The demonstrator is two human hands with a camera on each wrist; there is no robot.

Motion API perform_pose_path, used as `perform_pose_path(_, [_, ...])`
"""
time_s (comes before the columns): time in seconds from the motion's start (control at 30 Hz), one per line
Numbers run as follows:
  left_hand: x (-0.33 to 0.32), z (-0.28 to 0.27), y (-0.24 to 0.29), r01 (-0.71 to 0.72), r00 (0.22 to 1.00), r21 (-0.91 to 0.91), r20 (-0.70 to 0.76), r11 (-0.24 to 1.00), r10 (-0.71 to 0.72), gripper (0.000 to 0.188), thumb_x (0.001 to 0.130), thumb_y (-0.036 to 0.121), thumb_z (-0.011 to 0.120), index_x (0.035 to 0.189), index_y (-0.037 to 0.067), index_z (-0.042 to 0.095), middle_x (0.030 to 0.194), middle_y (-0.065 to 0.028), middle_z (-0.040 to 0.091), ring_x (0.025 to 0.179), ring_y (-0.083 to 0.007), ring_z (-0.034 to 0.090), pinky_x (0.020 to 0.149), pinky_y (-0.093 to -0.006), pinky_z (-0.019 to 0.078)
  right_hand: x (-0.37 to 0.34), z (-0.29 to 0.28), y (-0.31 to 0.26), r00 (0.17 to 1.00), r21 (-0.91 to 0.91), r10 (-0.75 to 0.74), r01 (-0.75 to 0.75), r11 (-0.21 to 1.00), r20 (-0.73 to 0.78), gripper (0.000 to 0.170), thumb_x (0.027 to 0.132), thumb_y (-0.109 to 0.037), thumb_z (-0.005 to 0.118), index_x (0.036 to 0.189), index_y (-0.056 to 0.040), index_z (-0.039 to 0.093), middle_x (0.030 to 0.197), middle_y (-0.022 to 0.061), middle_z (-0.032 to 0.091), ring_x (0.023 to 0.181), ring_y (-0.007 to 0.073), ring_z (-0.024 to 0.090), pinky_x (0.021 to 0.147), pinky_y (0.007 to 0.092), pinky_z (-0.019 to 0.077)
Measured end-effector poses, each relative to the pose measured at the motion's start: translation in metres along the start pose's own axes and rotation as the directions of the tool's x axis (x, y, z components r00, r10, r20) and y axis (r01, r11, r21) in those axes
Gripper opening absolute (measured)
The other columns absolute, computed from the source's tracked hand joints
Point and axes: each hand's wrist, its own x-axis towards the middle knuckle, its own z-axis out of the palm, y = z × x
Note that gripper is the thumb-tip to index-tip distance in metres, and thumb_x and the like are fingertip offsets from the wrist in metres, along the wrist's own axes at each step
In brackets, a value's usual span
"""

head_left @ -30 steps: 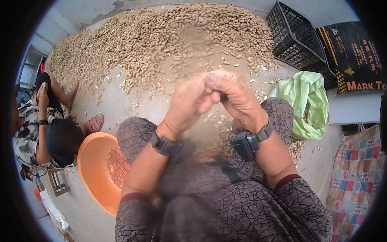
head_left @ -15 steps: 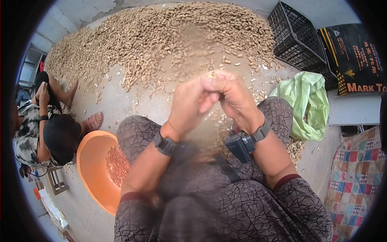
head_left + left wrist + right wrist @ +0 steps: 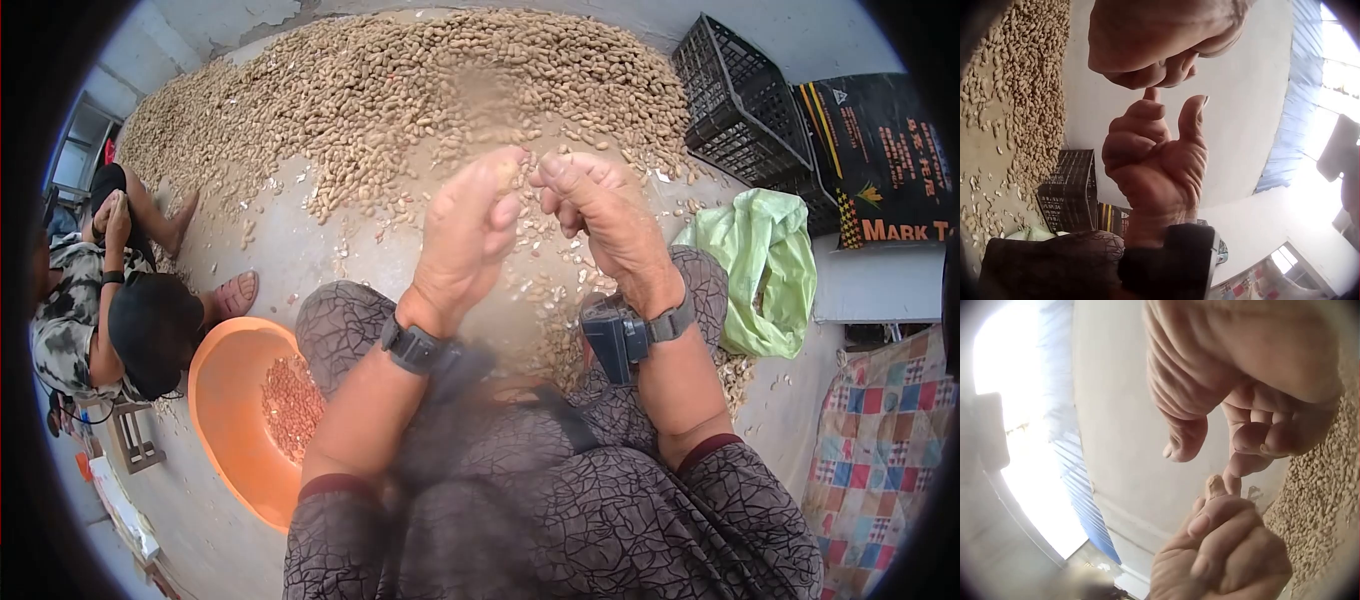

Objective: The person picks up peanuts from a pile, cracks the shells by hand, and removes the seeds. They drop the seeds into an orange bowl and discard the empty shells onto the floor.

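My left hand [image 3: 462, 240] pinches a peanut [image 3: 1214, 486] between thumb and forefinger; its tan shell pokes up past the fingertips in the right wrist view. Just to its right is my right hand [image 3: 618, 220], thumb lifted away from the fingers. Its forefinger reaches to the peanut while the other fingers bend loosely toward the palm. A tiny pale bit [image 3: 1264, 448] shows against those bent fingers. Both hands are raised above the floor, in front of a large heap of unshelled peanuts [image 3: 420, 90].
An orange basin [image 3: 225, 420] with reddish peanut kernels [image 3: 292, 410] stands left of my knee. Another person [image 3: 155, 340] sits at far left. On the right are a green bag [image 3: 770, 260], a black crate [image 3: 735, 110] and a black sack [image 3: 880, 160]. Shells litter the floor between my legs.
My hands were together with fingertips touching; they have now drawn apart, leaving a small gap in the head view. Both have risen slightly, and the right hand has shifted right.
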Motion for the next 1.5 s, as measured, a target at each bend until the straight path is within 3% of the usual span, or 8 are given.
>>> perform_pose_path(0.07, [-0.001,0.003,-0.001,0.008,1.0,0.003,-0.025,1.0,-0.008,0.02,0.09,0.012,0.048,0.107,0.003,0.057,0.072,0.0013,0.05,0.053,-0.0018,0.037,0.048,-0.0147,0.0306,0.001,0.004,0.005,1.0,0.029,0.01,-0.01,1.0,0.018,0.026,0.086,-0.03,0.061,0.08,-0.0048,0.062,0.068,0.0009,0.06,0.053,0.0029,0.043,0.048,0.0163,0.0331])
perform_pose_path(0.13, [0.0,0.007,-0.006,-0.142,0.97,0.715,-0.039,0.685,0.242,0.023,0.086,0.002,0.047,0.107,0.003,0.056,0.073,0.0019,0.05,0.058,-0.0026,0.041,0.05,-0.0155,0.0337,0.002,0.01,0.006,0.999,0.059,0.02,-0.022,0.998,0.037,0.025,0.086,-0.028,0.061,0.079,-0.0046,0.062,0.067,0.0008,0.06,0.05,0.0022,0.04,0.046,0.016,0.0305])
perform_pose_path(0.43, [0.002,0.002,-0.01,-0.123,0.991,0.302,-0.008,0.945,0.131,0.02,0.091,0.009,0.041,0.096,0.002,0.059,0.069,0.0032,0.049,0.06,-0.0013,0.04,0.05,-0.0173,0.0329,0.005,0.02,0.011,1.0,0.203,0.007,-0.009,0.979,0.011,0.02,0.086,-0.021,0.06,0.085,-0.0014,0.065,0.063,0.0002,0.061,0.049,0.0004,0.043,0.043,0.0153,0.0288])
perform_pose_path(0.97, [-0.006,-0.006,-0.024,-0.183,0.918,0.495,-0.223,0.849,0.328,0.022,0.087,0.012,0.045,0.076,0.001,0.06,0.063,-0.0003,0.052,0.054,-0.0066,0.046,0.046,-0.0246,0.0363,-0.011,0.056,0.029,0.913,-0.136,-0.347,0.324,0.936,-0.215,0.016,0.086,-0.004,0.053,0.074,0.0047,0.057,0.064,0.0064,0.06,0.052,0.0084,0.055,0.046,0.0219,0.0458])
perform_pose_path(1.03, [-0.003,-0.016,-0.022,-0.228,0.808,0.973,0.177,0.021,0.561,0.021,0.088,0.014,0.046,0.078,0.001,0.059,0.061,-0.0004,0.05,0.053,-0.0091,0.048,0.046,-0.0255,0.0366,-0.014,0.059,0.03,0.9,-0.143,-0.366,0.34,0.929,-0.237,0.015,0.087,-0.004,0.052,0.075,0.0046,0.056,0.064,0.0064,0.06,0.052,0.0083,0.055,0.046,0.0217,0.0458])
perform_pose_path(1.17, [0.006,-0.023,-0.019,-0.301,0.821,0.93,0.139,0.212,0.554,0.018,0.089,0.016,0.047,0.085,0.001,0.057,0.058,-0.0009,0.047,0.048,-0.0106,0.046,0.043,-0.0245,0.0335,-0.004,0.057,0.028,0.945,0.042,-0.246,0.261,0.964,-0.217,0.013,0.087,-0.006,0.052,0.078,0.0011,0.058,0.065,0.0039,0.059,0.054,0.0061,0.051,0.047,0.0204,0.0419])
perform_pose_path(1.23, [0.003,-0.016,-0.014,-0.052,0.981,0.021,-0.186,0.998,0.055,0.017,0.09,0.016,0.047,0.093,0.001,0.054,0.056,-0.0019,0.045,0.044,-0.0093,0.04,0.04,-0.0219,0.0291,-0.001,0.052,0.029,0.962,0.158,-0.186,0.219,0.963,-0.202,0.011,0.087,-0.005,0.05,0.08,0.0013,0.056,0.065,0.0061,0.059,0.05,0.008,0.052,0.043,0.0212,0.0434])
perform_pose_path(1.5, [-0.001,-0.001,-0.004,0.002,0.989,-0.013,-0.146,1.0,-0.004,0.021,0.09,0.018,0.045,0.097,0.0,0.054,0.054,0.0011,0.04,0.041,-0.0059,0.033,0.037,-0.0198,0.0263,-0.003,0.035,0.014,0.992,0.385,0.054,-0.005,0.923,-0.115,0.014,0.085,-0.013,0.054,0.084,-0.0002,0.058,0.063,0.0035,0.055,0.051,0.0056,0.048,0.043,0.0187,0.0384])
